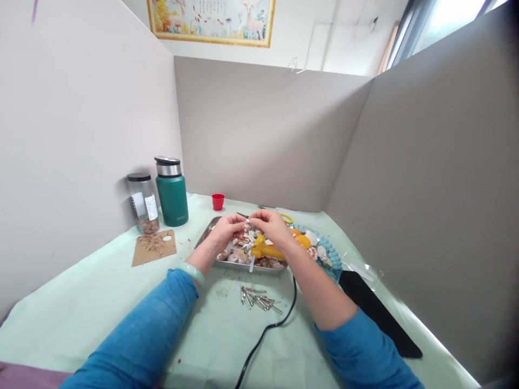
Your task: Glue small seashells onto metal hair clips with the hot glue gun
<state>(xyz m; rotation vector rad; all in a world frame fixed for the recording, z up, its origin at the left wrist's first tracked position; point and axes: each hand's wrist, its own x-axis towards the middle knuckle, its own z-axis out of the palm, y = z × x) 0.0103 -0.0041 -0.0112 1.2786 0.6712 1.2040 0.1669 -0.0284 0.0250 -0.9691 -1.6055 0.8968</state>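
Over the metal tray (227, 265), my left hand (229, 228) and my right hand (271, 226) meet, fingertips almost touching. Both pinch a small whitish seashell (247, 225) between them; the fingers partly hide it. Below them the tray holds a pile of mixed seashells (237, 255). A yellow glue gun (267, 250) lies across the tray under my right hand, its tip toward the tray's near edge. Nearer to me, several silver metal hair clips (260, 299) lie in a loose heap on the table.
A blue plate (334, 259) with shells stands right of the tray, beside a black flat board (379, 313). A black cord (265, 330) runs toward me. Leftward stand a green bottle (172, 197), a clear jar (142, 202) and a brown board (154, 247); a red cup (218, 202) is behind.
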